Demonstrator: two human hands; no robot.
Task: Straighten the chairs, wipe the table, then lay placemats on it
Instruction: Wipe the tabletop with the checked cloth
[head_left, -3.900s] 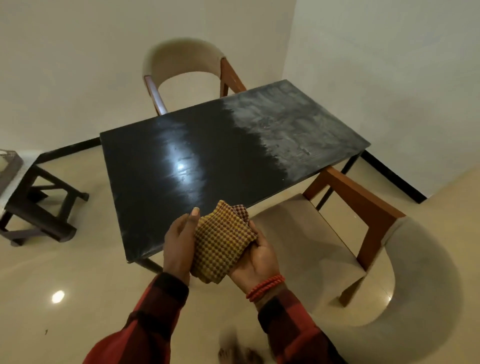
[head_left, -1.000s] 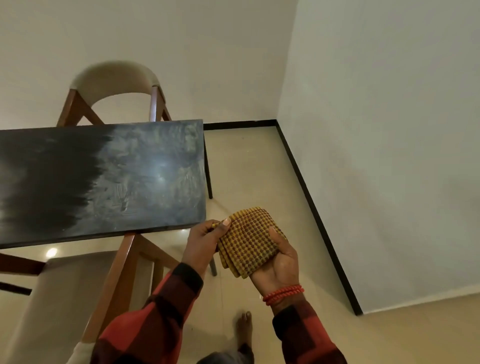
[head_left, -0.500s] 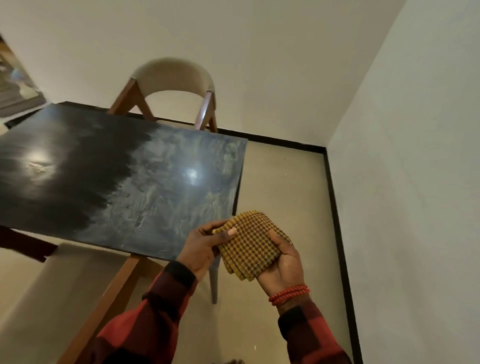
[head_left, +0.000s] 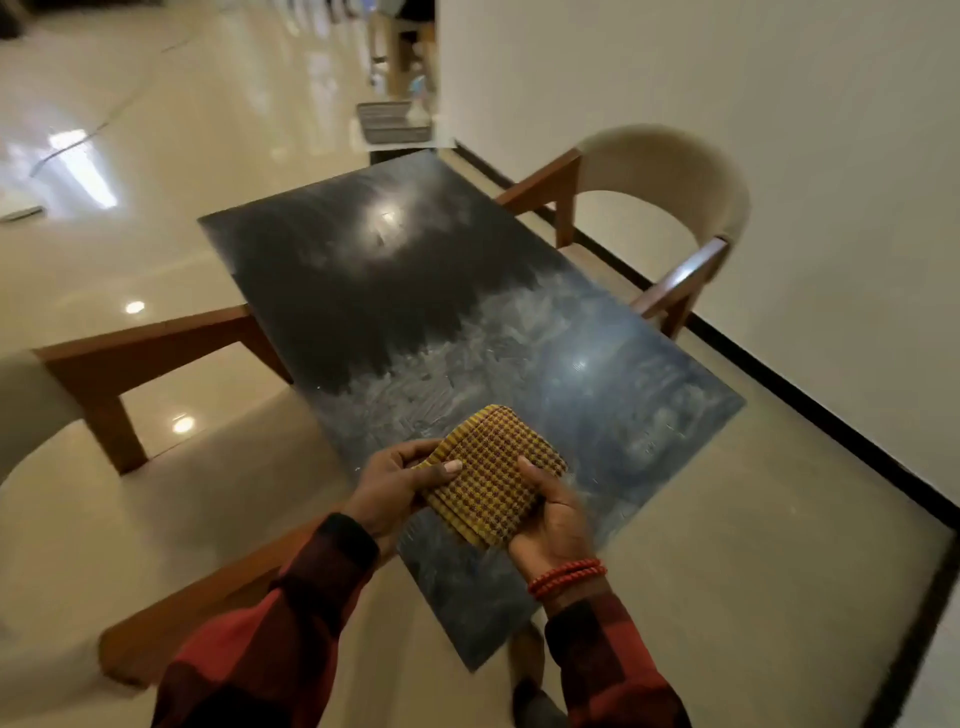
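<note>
- Since half a second ago the view has swung round: the hands and cloth, then held off the table's corner over the floor, are now over the near end of the tabletop, and a long stretch of glossy floor shows beyond it.
- The left hand (head_left: 392, 480) grips the folded checked cloth (head_left: 491, 475) at its left edge, thumb laid across the top and fingers curled underneath, where they are hidden.
- The right hand (head_left: 553, 522) cups the cloth from below and the right side, thumb pressed on its top; its other fingers are covered by the fabric.
- A red bead bracelet (head_left: 566, 574) circles the right wrist; both red-and-dark checked sleeves (head_left: 270, 629) run out of the frame at the bottom.
- Whether the cloth touches the table (head_left: 363, 291) or is held just above it cannot be told.
- The tabletop's far half looks dark and glossy, its near half hazy and streaked; its legs are mostly hidden.
- One chair (head_left: 670, 171) stands at the table's right side near the wall, its seat tucked out of sight under the top.
- Another chair (head_left: 140, 348) at the left is cut off by the frame edge and blurred.
- Far down the floor lies a grey tray (head_left: 392, 122) with small items too blurred to name.
</note>
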